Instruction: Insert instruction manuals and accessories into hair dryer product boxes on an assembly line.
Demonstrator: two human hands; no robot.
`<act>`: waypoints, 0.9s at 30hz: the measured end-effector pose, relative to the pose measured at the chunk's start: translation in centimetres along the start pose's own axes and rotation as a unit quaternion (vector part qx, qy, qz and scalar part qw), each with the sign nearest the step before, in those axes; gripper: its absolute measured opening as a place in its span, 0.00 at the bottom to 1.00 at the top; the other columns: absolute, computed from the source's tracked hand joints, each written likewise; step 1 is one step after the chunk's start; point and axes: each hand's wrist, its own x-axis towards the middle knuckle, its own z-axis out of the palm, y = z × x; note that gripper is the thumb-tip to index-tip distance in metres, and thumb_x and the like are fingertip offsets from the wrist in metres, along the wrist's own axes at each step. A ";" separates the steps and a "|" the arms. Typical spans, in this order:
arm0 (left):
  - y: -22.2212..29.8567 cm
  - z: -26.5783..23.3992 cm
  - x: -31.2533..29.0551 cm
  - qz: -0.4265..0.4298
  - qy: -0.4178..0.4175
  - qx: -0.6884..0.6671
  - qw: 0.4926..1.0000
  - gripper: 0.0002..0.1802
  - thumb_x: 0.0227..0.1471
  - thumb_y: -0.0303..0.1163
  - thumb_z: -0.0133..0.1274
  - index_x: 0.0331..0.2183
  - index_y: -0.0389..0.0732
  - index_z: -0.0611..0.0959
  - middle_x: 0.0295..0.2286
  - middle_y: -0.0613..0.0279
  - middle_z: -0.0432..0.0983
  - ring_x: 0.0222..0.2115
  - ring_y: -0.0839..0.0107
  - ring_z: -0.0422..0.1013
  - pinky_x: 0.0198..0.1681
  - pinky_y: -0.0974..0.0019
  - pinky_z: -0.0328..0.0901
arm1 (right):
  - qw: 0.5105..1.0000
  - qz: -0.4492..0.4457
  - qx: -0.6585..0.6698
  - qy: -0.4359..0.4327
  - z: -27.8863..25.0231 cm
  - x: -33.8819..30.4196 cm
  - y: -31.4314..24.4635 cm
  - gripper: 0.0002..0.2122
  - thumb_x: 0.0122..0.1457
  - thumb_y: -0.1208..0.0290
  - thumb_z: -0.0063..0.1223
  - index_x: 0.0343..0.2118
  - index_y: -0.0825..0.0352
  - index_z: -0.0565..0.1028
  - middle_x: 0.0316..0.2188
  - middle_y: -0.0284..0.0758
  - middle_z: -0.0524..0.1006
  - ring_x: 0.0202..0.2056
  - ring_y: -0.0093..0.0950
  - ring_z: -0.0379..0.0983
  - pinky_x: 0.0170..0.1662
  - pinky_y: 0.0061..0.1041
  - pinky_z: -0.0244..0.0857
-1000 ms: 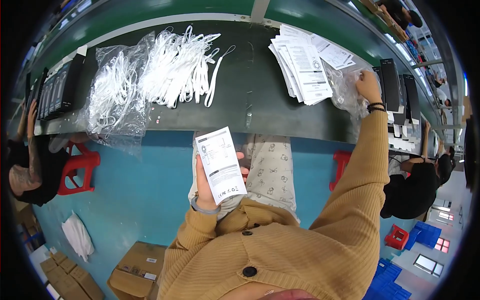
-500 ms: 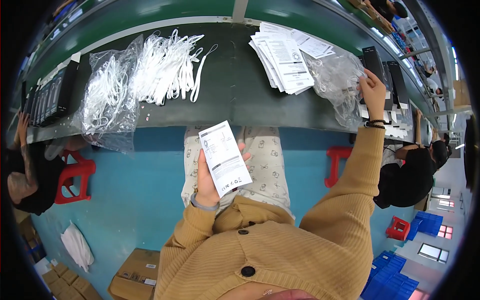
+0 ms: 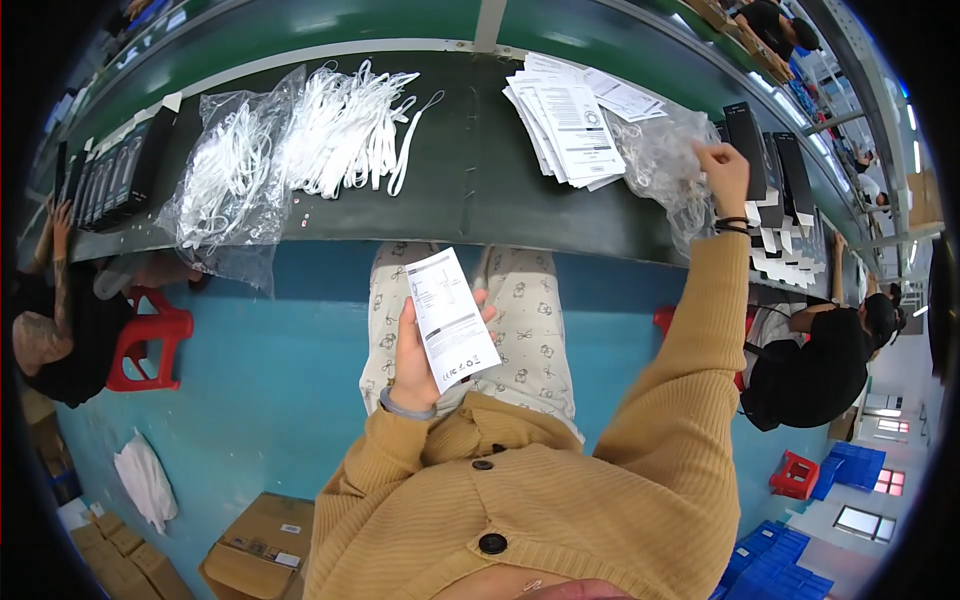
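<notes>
My left hand [image 3: 412,360] holds a white printed leaflet [image 3: 452,318] above my lap, thumb on one side and fingertips showing at the other. Over the table on the right, my right hand [image 3: 728,178] is closed, its fingertips pinched at the edge of a crumpled clear plastic bag [image 3: 665,165]. Whitish contents show dimly through that bag. Beside it, a fanned stack of white printed leaflets [image 3: 575,135] lies on the dark table [image 3: 430,215].
A heap of white straps [image 3: 335,130] lies on the table's left, beside a clear bag of white straps [image 3: 225,175]. Black boxes stand in a row at far left [image 3: 125,170] and others at right [image 3: 745,150]. Co-workers sit on both sides; a red stool [image 3: 150,340] stands at left.
My right hand has shifted left along the clear bag, and its fingers have curled in. My left hand still holds the leaflet in nearly the same place. The view has tilted slightly.
</notes>
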 end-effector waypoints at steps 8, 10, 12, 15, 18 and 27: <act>-0.8 -0.1 0.9 -0.019 -0.039 -0.014 0.999 0.39 0.58 0.62 0.26 0.61 0.45 0.55 0.58 0.48 0.56 0.56 0.49 0.59 0.53 0.48 0.63 | 0.959 0.136 0.248 -0.003 -5.7 -3.7 -7.2 0.11 0.58 0.69 0.52 0.20 0.63 0.69 0.15 0.24 0.65 0.14 0.11 0.54 0.18 0.14 0.46; -1.3 0.8 1.1 -0.007 -0.040 0.039 0.998 0.40 0.58 0.62 0.23 0.62 0.46 0.52 0.59 0.49 0.54 0.57 0.50 0.56 0.54 0.51 0.62 | 0.978 0.055 0.185 -0.074 -2.4 -7.9 -11.3 0.11 0.58 0.71 0.52 0.19 0.62 0.69 0.14 0.22 0.65 0.16 0.10 0.55 0.19 0.13 0.46; -1.9 1.4 1.4 0.006 -0.057 0.079 0.995 0.41 0.57 0.64 0.20 0.62 0.46 0.51 0.59 0.52 0.53 0.59 0.52 0.54 0.56 0.54 0.60 | 0.972 -0.022 0.143 -0.188 1.8 -13.5 -15.8 0.07 0.56 0.74 0.53 0.22 0.66 0.72 0.16 0.23 0.68 0.19 0.12 0.60 0.22 0.15 0.54; -2.1 1.3 1.1 0.013 -0.064 0.113 0.991 0.45 0.55 0.66 0.19 0.62 0.44 0.52 0.59 0.55 0.54 0.59 0.59 0.53 0.59 0.56 0.56 | 0.899 -0.077 0.156 -0.402 7.8 -20.4 -20.8 0.07 0.49 0.73 0.59 0.21 0.67 0.74 0.14 0.31 0.69 0.17 0.17 0.63 0.20 0.20 0.57; -1.8 1.2 0.5 0.085 -0.033 0.103 0.991 0.42 0.57 0.65 0.21 0.60 0.43 0.57 0.58 0.58 0.56 0.56 0.62 0.59 0.58 0.57 0.57 | 0.851 -0.217 -0.008 -0.479 11.4 -22.6 -22.8 0.11 0.51 0.61 0.58 0.25 0.65 0.77 0.22 0.37 0.76 0.21 0.33 0.73 0.24 0.26 0.64; 2.2 -2.4 -1.2 0.119 -0.022 -0.031 0.992 0.36 0.58 0.63 0.27 0.57 0.50 0.64 0.54 0.61 0.65 0.50 0.63 0.67 0.48 0.54 0.66 | 0.896 -0.367 -0.104 -0.228 24.9 -11.0 -22.5 0.10 0.55 0.71 0.51 0.41 0.57 0.77 0.33 0.33 0.73 0.30 0.36 0.73 0.31 0.33 0.68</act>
